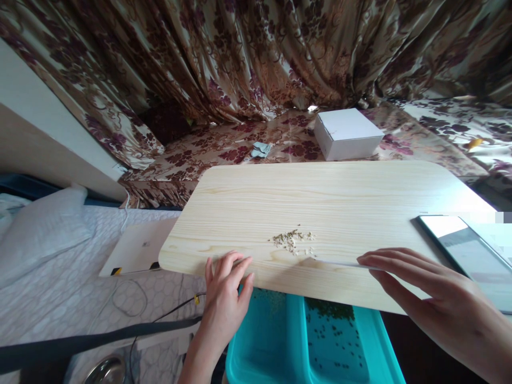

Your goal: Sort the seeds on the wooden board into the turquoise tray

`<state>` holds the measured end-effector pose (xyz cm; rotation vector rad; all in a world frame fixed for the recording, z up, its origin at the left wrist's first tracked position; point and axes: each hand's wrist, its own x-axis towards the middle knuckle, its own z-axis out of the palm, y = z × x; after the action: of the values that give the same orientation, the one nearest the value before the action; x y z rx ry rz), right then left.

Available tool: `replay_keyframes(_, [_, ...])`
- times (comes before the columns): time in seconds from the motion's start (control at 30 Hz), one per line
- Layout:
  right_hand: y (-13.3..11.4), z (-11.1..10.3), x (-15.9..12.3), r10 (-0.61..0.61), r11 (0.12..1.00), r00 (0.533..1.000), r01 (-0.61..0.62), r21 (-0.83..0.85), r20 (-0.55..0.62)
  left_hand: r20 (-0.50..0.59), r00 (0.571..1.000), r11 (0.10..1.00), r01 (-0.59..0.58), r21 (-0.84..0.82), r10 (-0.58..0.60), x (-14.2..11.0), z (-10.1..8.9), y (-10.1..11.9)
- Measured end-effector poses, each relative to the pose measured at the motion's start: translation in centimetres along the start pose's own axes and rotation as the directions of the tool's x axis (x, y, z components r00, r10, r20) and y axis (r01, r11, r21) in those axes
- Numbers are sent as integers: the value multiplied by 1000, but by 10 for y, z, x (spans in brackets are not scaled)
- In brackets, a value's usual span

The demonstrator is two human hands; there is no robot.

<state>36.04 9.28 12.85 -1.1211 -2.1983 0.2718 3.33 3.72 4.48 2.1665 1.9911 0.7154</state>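
Note:
A small scatter of mixed green and pale grains [294, 240] lies on a light wood-grain table [340, 202]. My right hand [424, 293] pinches one end of a thin pale strip [334, 262], held low over the tabletop, its far tip close to the grains. Whether the strip touches the wood, I cannot tell. On the near edge rests my left hand [228, 288], fingers apart and slightly bent, holding nothing. Below that edge is a turquoise two-part tray [296, 341]. Dark green grains [332, 309] lie in its right compartment; a few small bits show in the left one.
A tablet-like device [468, 240] lies at the table's right end. Behind the table, a white box [350, 133] and a small folded cloth [261, 150] sit on a flower-patterned ledge. At left are a bed with a pillow [44, 234], a pale laptop-like panel [140, 245] and cables.

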Motion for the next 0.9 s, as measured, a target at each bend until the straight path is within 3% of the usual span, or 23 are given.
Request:
replay_keyframes(0.3, [5, 3, 3, -100, 995, 995, 100, -2, -24, -6, 1000, 1000, 9, -6, -9, 1, 0, 2])
replay_keyframes(0.9, [14, 1, -3, -46, 999, 999, 47, 21, -9, -14, 1000, 1000, 7, -5, -7, -1, 2, -1])
